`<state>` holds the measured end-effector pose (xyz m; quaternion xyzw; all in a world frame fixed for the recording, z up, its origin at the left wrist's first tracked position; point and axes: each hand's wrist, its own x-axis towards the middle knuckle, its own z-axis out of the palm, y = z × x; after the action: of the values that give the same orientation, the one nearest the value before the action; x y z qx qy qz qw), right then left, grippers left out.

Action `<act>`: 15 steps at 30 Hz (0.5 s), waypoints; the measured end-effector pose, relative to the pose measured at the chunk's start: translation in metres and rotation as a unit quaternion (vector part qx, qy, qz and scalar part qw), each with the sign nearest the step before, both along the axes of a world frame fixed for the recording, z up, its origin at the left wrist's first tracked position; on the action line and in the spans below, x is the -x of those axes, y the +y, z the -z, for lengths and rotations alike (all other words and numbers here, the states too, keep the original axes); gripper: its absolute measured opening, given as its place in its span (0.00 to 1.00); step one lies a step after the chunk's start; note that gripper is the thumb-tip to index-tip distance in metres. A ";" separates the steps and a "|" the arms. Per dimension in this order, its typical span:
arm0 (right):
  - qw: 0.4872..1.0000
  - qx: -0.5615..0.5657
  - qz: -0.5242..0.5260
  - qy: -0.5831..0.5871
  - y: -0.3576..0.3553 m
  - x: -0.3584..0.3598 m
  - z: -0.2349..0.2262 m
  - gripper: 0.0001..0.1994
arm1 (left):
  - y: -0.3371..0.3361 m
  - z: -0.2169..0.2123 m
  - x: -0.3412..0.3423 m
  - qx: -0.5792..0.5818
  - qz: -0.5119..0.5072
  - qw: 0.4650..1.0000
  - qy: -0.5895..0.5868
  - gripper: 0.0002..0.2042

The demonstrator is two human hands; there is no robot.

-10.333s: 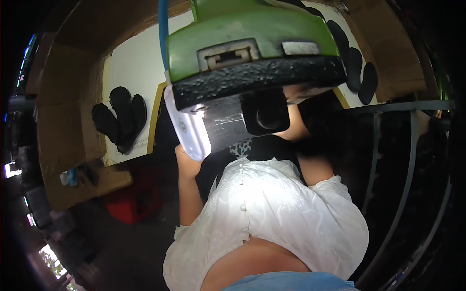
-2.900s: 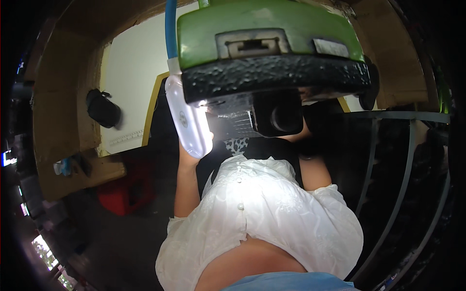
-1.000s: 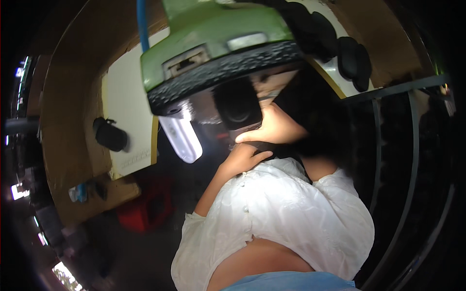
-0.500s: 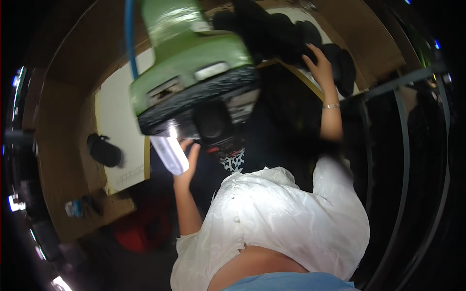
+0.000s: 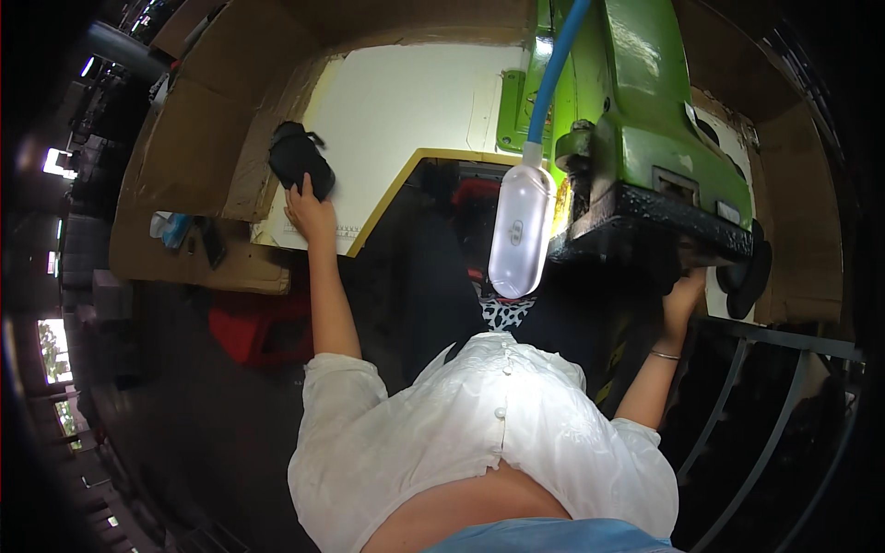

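My left hand (image 5: 312,217) is at the left side of the white worktable (image 5: 387,101). Its fingers close over the near end of a black, rounded piece like a shoe upper (image 5: 297,152); whether the piece is lifted cannot be made out. My right hand (image 5: 682,300) is low on the right, beside the green sewing machine (image 5: 645,120). The machine's dark head covers its fingers, so what they hold, if anything, is hidden. More black rounded pieces (image 5: 754,272) lie just right of that hand, partly behind the machine.
A lit, clear lamp (image 5: 519,230) hangs from a blue tube (image 5: 556,69) before the machine. Cardboard walls (image 5: 212,111) edge the table. A red stool (image 5: 258,327) stands below left, and a metal rack (image 5: 779,343) stands at the right.
My view has swung, so the machine appears further right. My left hand has left the lamp's side for the black piece at the left. My right hand has come down from the black pile.
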<state>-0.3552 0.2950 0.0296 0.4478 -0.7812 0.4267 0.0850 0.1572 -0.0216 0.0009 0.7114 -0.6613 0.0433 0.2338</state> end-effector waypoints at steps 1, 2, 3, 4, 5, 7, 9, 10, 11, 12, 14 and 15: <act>0.999 0.019 -0.035 -0.032 -0.003 -0.001 0.002 0.13 | 0.013 -0.005 0.016 0.027 0.008 0.999 -0.043 0.25; 0.998 0.005 -0.032 -0.055 -0.002 -0.002 0.015 0.11 | 0.026 -0.009 0.027 0.084 0.079 0.993 0.024 0.24; 0.997 -0.009 -0.025 -0.077 0.001 -0.003 0.026 0.09 | 0.041 -0.018 0.046 0.122 0.143 0.980 0.066 0.19; 0.996 -0.047 -0.061 -0.043 -0.005 -0.018 0.012 0.07 | 0.061 -0.027 0.066 0.096 0.221 0.965 0.103 0.20; 0.991 -0.089 -0.095 -0.010 -0.016 -0.046 -0.008 0.06 | 0.088 -0.038 0.093 0.118 0.299 0.931 0.171 0.21; 0.948 -0.195 -0.145 -0.208 -0.031 -0.086 -0.020 0.10 | 0.141 -0.050 0.138 0.106 0.425 0.856 0.276 0.20; 0.912 -0.191 -0.283 -0.226 -0.027 -0.121 -0.001 0.17 | 0.183 -0.033 0.160 -0.019 0.487 0.828 0.278 0.17; 0.893 -0.187 -0.326 -0.248 -0.025 -0.136 0.016 0.21 | 0.202 -0.038 0.176 -0.136 0.475 0.757 0.428 0.19; 0.826 -0.225 -0.375 -0.357 -0.021 -0.141 0.046 0.22 | 0.221 -0.043 0.193 -0.228 0.422 0.664 0.573 0.21; 0.823 -0.202 -0.390 -0.361 -0.022 -0.153 0.043 0.22 | 0.226 -0.047 0.204 -0.253 0.436 0.652 0.567 0.21; 0.786 -0.248 -0.357 -0.440 -0.014 -0.170 0.026 0.22 | 0.226 -0.062 0.215 -0.314 0.464 0.644 0.521 0.20; 0.778 -0.226 -0.360 -0.462 -0.010 -0.169 0.035 0.21 | 0.220 -0.072 0.220 -0.350 0.479 0.644 0.484 0.20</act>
<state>-0.1860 0.2854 -0.0051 0.4517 -0.5824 0.3928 -0.5500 -0.0627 0.1984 0.0728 0.2441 -0.6684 -0.6596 0.2422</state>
